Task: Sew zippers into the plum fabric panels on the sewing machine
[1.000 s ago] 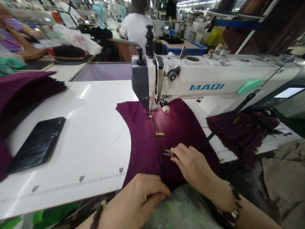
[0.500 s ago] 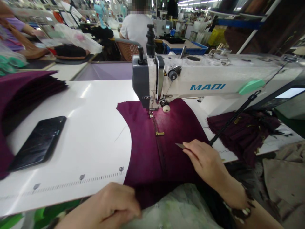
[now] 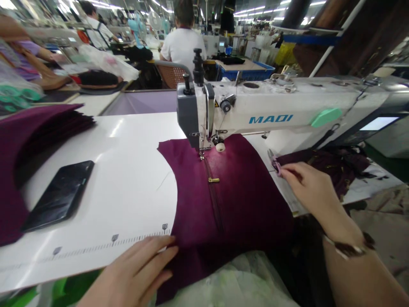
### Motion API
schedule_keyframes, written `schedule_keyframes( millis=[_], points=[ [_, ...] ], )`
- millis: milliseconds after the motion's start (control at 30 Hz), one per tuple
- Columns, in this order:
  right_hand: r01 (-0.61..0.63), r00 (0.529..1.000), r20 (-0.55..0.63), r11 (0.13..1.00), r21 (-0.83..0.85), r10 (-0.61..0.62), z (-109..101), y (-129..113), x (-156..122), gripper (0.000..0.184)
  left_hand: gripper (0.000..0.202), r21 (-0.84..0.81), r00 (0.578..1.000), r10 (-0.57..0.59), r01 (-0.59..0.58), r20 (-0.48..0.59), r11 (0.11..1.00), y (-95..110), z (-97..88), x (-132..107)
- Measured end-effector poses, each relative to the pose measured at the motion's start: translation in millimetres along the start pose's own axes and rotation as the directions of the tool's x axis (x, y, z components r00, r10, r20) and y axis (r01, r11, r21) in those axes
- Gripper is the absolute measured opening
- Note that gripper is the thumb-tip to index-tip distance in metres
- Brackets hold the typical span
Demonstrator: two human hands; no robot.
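Note:
A maroon fabric piece (image 3: 243, 187) with a zipper (image 3: 213, 194) down its middle lies under the needle of a white sewing machine (image 3: 271, 108). My left hand (image 3: 137, 273) rests flat and open at the table's front edge, fingertips on the fabric's lower left corner. My right hand (image 3: 306, 187) is out to the right of the fabric, pinched on small thread snips (image 3: 274, 162) whose tip points toward the machine.
A black phone (image 3: 60, 194) lies on the white table (image 3: 105, 183) at left, beside a stack of maroon pieces (image 3: 28, 128). More maroon pieces with zippers (image 3: 332, 164) are heaped at right. Other workers sit at stations behind the machine.
My right hand moved with the snips from the zipper out to the right and away. My left hand let go of its pinch on the fabric's lower edge and now lies flat.

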State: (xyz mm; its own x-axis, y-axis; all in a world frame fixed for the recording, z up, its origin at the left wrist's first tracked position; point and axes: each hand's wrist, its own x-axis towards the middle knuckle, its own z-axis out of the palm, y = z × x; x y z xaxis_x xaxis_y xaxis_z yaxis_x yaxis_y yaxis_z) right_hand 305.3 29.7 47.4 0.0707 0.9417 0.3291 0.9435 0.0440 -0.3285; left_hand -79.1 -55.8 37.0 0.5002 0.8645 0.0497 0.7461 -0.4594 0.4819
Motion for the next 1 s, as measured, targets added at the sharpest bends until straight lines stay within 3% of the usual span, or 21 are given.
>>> schedule_keyframes(
  millis=[33, 67, 133, 200, 233, 300, 400, 433, 467, 567, 600, 633, 667, 733, 800, 833, 900, 967, 1000],
  points=[
    [-0.075, 0.99, 0.124, 0.992, 0.102, 0.062, -9, 0, -18, 0.034, 0.032, 0.049, 0.993, 0.109, -0.11, 0.039, 0.993, 7, 2.5, 13],
    [-0.152, 0.945, 0.314, 0.974, 0.168, 0.093, -16, 3, -38, 0.043, 0.035, 0.089, 0.98, 0.191, -0.195, 0.054, 0.977, 15, 5.7, 26],
    [-0.28, 0.782, 0.604, 0.952, 0.121, 0.154, -20, 13, -78, 0.05, 0.042, 0.122, 0.955, 0.277, -0.289, 0.109, 0.949, 30, 13.9, 51],
    [-0.413, 0.642, 0.741, 0.903, 0.118, 0.197, -9, 23, -111, 0.047, 0.051, 0.135, 0.941, 0.307, -0.326, 0.144, 0.936, 41, 23.8, 67],
    [-0.483, 0.618, 0.768, 0.851, 0.206, 0.165, -1, 26, -124, 0.045, 0.057, 0.138, 0.939, 0.305, -0.327, 0.162, 0.935, 45, 29.0, 72],
    [-0.611, 0.613, 0.787, 0.671, 0.42, 0.067, 18, 22, -139, 0.048, 0.07, 0.146, 0.935, 0.298, -0.328, 0.194, 0.933, 48, 39.1, 77],
    [-0.675, 0.693, 0.719, 0.312, 0.669, -0.043, 34, -1, -141, 0.037, 0.094, 0.179, 0.936, 0.297, -0.33, 0.188, 0.927, 50, 52.3, 77],
    [-0.665, 0.711, 0.7, 0.254, 0.702, -0.07, 36, -9, -138, 0.036, 0.1, 0.191, 0.938, 0.297, -0.329, 0.178, 0.925, 51, 55.9, 76],
    [-0.658, 0.71, 0.698, 0.264, 0.705, -0.096, 38, -15, -135, 0.036, 0.105, 0.202, 0.94, 0.296, -0.327, 0.168, 0.923, 52, 59.0, 76],
    [-0.617, 0.658, 0.751, 0.531, 0.58, -0.056, 50, -16, -128, 0.043, 0.109, 0.231, 0.942, 0.298, -0.328, 0.157, 0.916, 55, 65.4, 76],
    [-0.621, 0.66, 0.752, 0.564, 0.545, 0.0, 56, -11, -129, 0.046, 0.11, 0.243, 0.941, 0.302, -0.331, 0.152, 0.912, 55, 66.6, 76],
    [-0.652, 0.665, 0.745, 0.533, 0.54, 0.059, 63, -6, -131, 0.049, 0.11, 0.256, 0.941, 0.306, -0.335, 0.146, 0.907, 55, 67.3, 76],
    [-0.695, 0.665, 0.74, 0.446, 0.563, 0.101, 70, -1, -135, 0.053, 0.112, 0.266, 0.94, 0.312, -0.339, 0.14, 0.903, 55, 67.7, 76],
    [-0.751, 0.656, 0.746, 0.202, 0.629, 0.118, 80, 6, -143, 0.06, 0.113, 0.276, 0.938, 0.321, -0.346, 0.131, 0.897, 54, 67.5, 75],
    [-0.736, 0.675, 0.731, 0.022, 0.677, 0.101, 77, 3, -150, 0.063, 0.113, 0.263, 0.936, 0.327, -0.35, 0.129, 0.899, 53, 66.2, 74],
    [-0.715, 0.694, 0.713, -0.018, 0.698, 0.097, 70, -1, -151, 0.066, 0.114, 0.248, 0.938, 0.325, -0.346, 0.123, 0.905, 54, 65.2, 73],
    [-0.686, 0.725, 0.685, 0.0, 0.727, 0.073, 45, -16, -146, 0.068, 0.113, 0.203, 0.946, 0.311, -0.325, 0.096, 0.924, 56, 62.2, 71],
    [-0.655, 0.742, 0.668, 0.148, 0.741, -0.062, 14, -34, -131, 0.058, 0.105, 0.141, 0.957, 0.288, -0.291, 0.043, 0.946, 59, 57.1, 70],
    [-0.579, 0.762, 0.622, 0.241, 0.779, -0.181, -1, -44, -121, 0.052, 0.094, 0.097, 0.964, 0.264, -0.264, 0.013, 0.96, 60, 53.5, 70]
  ],
)
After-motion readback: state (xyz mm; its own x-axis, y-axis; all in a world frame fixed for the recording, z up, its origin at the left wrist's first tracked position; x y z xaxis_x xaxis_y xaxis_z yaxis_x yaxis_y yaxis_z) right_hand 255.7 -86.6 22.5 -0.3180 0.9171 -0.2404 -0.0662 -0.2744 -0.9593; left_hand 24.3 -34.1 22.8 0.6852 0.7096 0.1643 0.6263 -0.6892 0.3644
